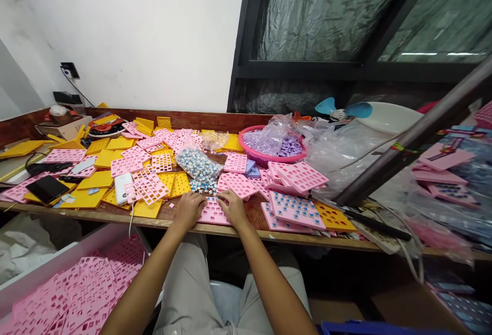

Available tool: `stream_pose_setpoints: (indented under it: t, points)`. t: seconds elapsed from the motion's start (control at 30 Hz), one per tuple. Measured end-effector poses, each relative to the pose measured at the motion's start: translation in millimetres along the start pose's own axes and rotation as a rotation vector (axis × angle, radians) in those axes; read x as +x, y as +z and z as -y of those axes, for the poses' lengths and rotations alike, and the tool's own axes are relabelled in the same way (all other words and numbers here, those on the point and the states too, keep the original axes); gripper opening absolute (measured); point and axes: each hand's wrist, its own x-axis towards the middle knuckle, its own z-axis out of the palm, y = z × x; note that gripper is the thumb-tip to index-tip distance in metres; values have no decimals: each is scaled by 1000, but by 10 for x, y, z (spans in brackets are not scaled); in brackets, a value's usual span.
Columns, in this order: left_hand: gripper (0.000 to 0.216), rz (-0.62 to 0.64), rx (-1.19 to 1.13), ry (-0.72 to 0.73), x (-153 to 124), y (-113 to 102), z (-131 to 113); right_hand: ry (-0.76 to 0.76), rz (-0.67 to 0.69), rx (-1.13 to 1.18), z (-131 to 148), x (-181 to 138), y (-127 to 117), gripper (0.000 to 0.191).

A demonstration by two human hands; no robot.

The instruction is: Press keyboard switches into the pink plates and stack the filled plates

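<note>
A pink panel with rows of square holes lies at the table's front edge between my hands. My left hand is at its upper left corner, fingers bent and pressed together at the tips. Over its upper right side, my right hand has thumb and forefinger drawn into a pinch. Whatever is at the fingertips of either hand is too small to make out. Just beyond the panel, small blue-and-white pieces spill in a heap from a clear plastic bag.
Yellow panels and more pink panels crowd the left, with a white power bank and black phone. A pink basket holds purple pieces. At right are stacked pink panels with blue pieces and a slanted pole.
</note>
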Motion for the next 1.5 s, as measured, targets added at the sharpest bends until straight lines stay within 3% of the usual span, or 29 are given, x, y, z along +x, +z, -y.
stream_pose_setpoints:
  t: [0.17, 0.37, 0.53, 0.77, 0.9, 1.03, 1.17, 1.33, 1.5]
  points:
    - [17, 5, 15, 3, 8, -1, 6, 46, 21, -30, -50, 37, 34, 12]
    - [13, 4, -66, -89, 34, 36, 33, 62, 51, -20, -74, 81, 56, 10]
    - [17, -3, 52, -88, 17, 51, -64, 61, 40, -41, -59, 74, 58, 9]
    - [30, 34, 125, -4, -201, 55, -230, 102, 94, -80, -52, 109, 60, 11]
    - [38, 23, 73, -33, -338, 71, -243, 34, 150, -223, 29, 71, 49, 16]
    - [37, -31, -78, -52, -355, 19, -114, -74, 254, -419, 178, -51, -47, 27]
    - [29, -207, -40, -217, -250, -89, 166, -134, 316, -484, 271, -187, -153, 36]
    - [19, -76, 129, -229, -114, -97, 395, -125, 327, -496, 258, -161, -205, 35]
    - [15, -66, 157, -214, -131, -47, 388, -47, 339, -494, 277, 198, -156, 27]
